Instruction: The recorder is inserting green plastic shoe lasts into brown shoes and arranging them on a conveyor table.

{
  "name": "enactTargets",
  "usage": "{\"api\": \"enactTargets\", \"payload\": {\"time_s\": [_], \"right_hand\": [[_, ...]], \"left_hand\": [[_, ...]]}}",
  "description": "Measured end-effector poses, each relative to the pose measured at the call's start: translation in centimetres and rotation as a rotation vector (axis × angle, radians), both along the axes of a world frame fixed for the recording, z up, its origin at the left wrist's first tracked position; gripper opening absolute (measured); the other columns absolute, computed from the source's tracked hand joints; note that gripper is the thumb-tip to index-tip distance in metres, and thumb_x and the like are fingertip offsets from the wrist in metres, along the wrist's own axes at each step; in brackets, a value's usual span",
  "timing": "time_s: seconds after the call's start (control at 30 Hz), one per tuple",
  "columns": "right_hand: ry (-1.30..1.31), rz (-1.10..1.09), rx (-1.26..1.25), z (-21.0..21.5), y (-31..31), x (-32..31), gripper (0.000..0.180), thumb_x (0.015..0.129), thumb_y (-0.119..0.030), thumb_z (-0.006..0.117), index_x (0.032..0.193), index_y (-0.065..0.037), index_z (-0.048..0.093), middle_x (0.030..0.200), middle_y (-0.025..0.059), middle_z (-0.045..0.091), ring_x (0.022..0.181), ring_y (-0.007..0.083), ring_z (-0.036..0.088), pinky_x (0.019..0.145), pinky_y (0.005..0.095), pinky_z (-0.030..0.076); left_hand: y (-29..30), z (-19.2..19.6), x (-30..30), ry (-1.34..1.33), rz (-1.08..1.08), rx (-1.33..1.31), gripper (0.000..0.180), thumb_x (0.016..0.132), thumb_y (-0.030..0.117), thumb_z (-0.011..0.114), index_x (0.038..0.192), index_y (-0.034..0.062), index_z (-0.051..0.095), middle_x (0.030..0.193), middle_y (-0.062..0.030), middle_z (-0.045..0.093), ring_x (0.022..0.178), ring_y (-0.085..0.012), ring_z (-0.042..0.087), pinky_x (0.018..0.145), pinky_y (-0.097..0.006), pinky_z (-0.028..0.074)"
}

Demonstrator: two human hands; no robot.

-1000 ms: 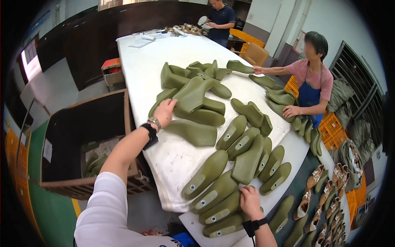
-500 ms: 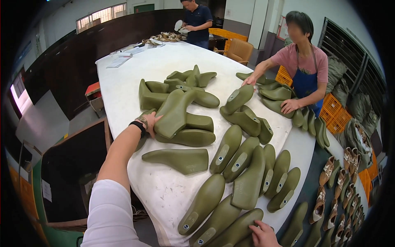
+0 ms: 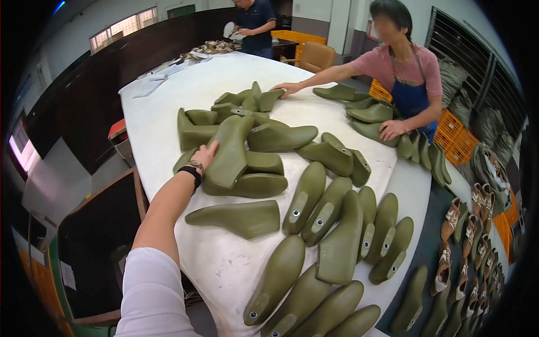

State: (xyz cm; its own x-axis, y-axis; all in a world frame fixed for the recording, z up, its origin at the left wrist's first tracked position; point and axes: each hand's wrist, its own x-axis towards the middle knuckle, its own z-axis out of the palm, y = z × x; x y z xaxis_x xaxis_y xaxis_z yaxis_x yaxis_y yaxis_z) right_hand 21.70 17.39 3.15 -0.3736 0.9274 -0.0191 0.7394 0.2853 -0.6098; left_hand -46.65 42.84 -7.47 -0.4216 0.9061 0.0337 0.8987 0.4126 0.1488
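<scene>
My left hand [image 3: 204,157] reaches into a pile of olive-green shoe lasts on the white table. Its fingers press against the left edge of a large last [image 3: 227,153] lying across the others. Beneath the palm a second last [image 3: 181,161] shows only in part; the hand seems closed on it, though the grip is partly hidden. Nearer me a single last [image 3: 236,218] lies on its side. To its right several lasts [image 3: 306,197] stand in a row with metal-ringed holes, one last [image 3: 339,241] resting across them. My right hand is out of sight.
Across the table [image 3: 168,101] a co-worker in a blue apron [image 3: 412,95] stretches a hand [image 3: 287,89] to the pile's far end. A second person [image 3: 255,25] stands at the back. Brown-and-white shoes [image 3: 443,261] line the right side. A dark bin [image 3: 98,258] stands left.
My right hand has left the view. My left hand has shifted forward, and the last under it lies at another angle. The co-worker's arm has swung over to the pile's far end.
</scene>
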Motion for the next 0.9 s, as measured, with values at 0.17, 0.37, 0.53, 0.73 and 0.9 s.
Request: {"api": "enactTargets", "payload": {"time_s": [0.17,0.37,0.53,0.73,0.9], "right_hand": [[0.020,-0.073,0.035,-0.3,-1.8,2.1,0.021,0.084,0.001,0.053,0.104,0.002,0.058,0.104,0.0220,0.059,0.095,0.0385,0.057,0.082,0.0383,0.046],[0.035,-0.138,0.048,-1.0,-3.3,3.1,0.022,0.082,0.001,0.054,0.104,0.000,0.058,0.103,0.0211,0.059,0.094,0.0376,0.057,0.081,0.0377,0.047],[0.115,-0.120,0.078,-2.3,-3.5,2.8,0.021,0.081,0.001,0.054,0.101,0.000,0.059,0.102,0.0210,0.059,0.093,0.0382,0.058,0.080,0.0377,0.048],[0.176,-0.101,0.119,-1.3,-4.8,2.0,0.020,0.080,0.002,0.055,0.100,0.001,0.059,0.100,0.0217,0.060,0.092,0.0386,0.059,0.079,0.0387,0.048],[0.182,-0.195,0.070,-1.8,-6.6,2.6,0.019,0.083,0.000,0.054,0.101,0.000,0.059,0.100,0.0221,0.060,0.092,0.0388,0.058,0.080,0.0384,0.048]], "left_hand": [[-1.7,4.1,2.8,-0.122,0.111,0.015,0.090,0.073,0.034,0.065,0.142,0.0112,0.011,0.109,-0.0317,0.055,0.098,-0.0424,0.057,0.085,-0.045,0.046],[-6.2,13.1,3.3,-1.011,0.136,0.274,0.063,0.074,0.033,0.066,0.121,-0.0039,0.046,0.111,-0.0173,0.059,0.097,-0.0256,0.061,0.080,-0.036,0.052],[-9.9,19.9,14.5,-1.579,0.074,0.374,0.048,0.083,0.034,0.058,0.120,0.0063,0.048,0.116,-0.0111,0.056,0.103,-0.0221,0.056,0.088,-0.041,0.047],[-0.5,18.6,30.4,-2.257,-0.084,0.289,0.051,0.080,0.033,0.061,0.120,0.0078,0.043,0.115,-0.0132,0.049,0.101,-0.0282,0.051,0.084,-0.040,0.049],[10.9,13.4,42.2,-2.598,-0.049,0.256,0.048,0.082,0.031,0.060,0.120,0.0073,0.040,0.118,-0.0155,0.045,0.105,-0.0296,0.049,0.087,-0.044,0.048]]}}
